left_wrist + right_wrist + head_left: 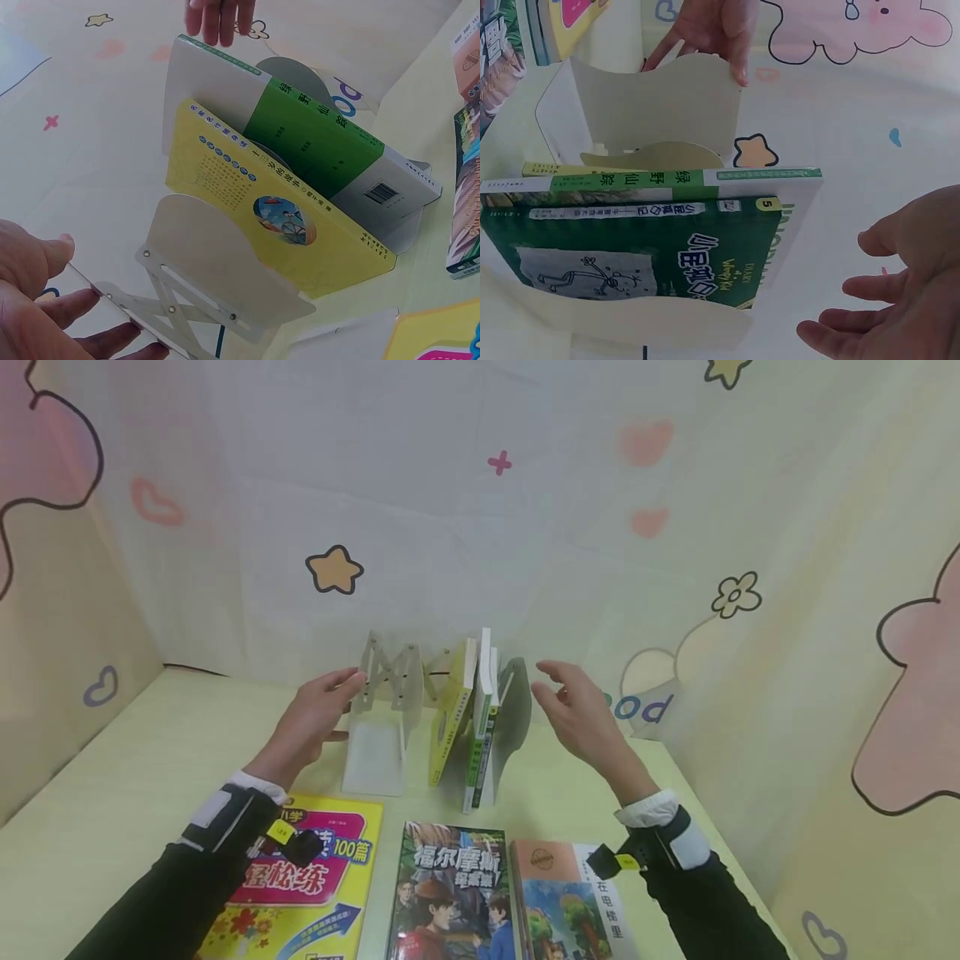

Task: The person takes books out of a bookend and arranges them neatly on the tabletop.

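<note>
An expandable white book rack (408, 681) stands near the back wall. My left hand (311, 718) is at its left end panel (660, 97), fingertips touching the outer face and thumb by the top edge. Held in the rack's right part are a yellow book (247, 195), leaning, a green-and-white book (307, 135) and a dark green comic-style book (630, 255). The right end panel (515, 710) is beside the dark green book. Just right of it, apart from rack and books, my right hand (581, 718) hovers with loosely bent fingers, holding nothing.
Lying flat in front are a yellow-and-pink workbook (352, 860), partly under my left forearm, a detective-themed book (453, 893) and a book with trees on its cover (562, 902). A patterned cloth wall (420, 527) rises close behind the rack.
</note>
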Action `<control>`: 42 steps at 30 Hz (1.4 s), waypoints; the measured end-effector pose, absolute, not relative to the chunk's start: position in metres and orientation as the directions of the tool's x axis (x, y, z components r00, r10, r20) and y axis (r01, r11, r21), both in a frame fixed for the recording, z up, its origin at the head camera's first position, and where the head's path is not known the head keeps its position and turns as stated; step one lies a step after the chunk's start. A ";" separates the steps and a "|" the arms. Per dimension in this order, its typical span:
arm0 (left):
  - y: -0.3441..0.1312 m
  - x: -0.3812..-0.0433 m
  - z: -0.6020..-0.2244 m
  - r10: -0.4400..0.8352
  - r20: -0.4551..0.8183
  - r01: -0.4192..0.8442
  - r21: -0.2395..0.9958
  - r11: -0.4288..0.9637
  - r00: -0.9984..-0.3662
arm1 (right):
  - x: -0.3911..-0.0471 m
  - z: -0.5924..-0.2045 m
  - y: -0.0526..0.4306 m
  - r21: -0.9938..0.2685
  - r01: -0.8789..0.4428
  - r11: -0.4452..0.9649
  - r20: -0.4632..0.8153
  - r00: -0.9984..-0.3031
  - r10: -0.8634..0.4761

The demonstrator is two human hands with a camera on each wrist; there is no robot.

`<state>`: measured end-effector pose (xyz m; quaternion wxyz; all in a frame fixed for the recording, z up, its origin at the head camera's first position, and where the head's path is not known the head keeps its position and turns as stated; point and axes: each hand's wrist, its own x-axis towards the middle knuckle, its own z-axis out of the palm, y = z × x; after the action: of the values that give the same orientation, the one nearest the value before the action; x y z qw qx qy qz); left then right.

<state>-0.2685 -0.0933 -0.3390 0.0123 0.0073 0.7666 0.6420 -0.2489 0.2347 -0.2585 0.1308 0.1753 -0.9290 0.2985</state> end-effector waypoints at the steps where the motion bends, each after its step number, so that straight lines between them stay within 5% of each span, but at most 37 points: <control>1: -0.093 -0.268 -0.339 0.027 -0.009 -0.004 0.984 0.176 -1.000 | -0.252 -0.260 0.231 -0.521 -0.400 0.754 0.340 -0.908 -0.246; 21: -0.092 -0.267 -0.340 0.027 -0.005 -0.001 0.984 0.176 -1.000 | -0.282 -0.290 0.203 -0.669 -0.345 0.658 0.206 -0.937 -0.282; 42: -0.093 -0.266 -0.338 0.018 -0.002 0.001 0.984 0.181 -1.000 | -0.274 -0.281 0.198 -0.835 -0.255 0.487 0.111 -0.946 -0.305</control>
<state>-0.2660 -0.0932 -0.3381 0.0066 0.0065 0.7684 0.6399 -0.2745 0.1978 -0.2813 -0.0260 0.1624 -0.8618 0.4798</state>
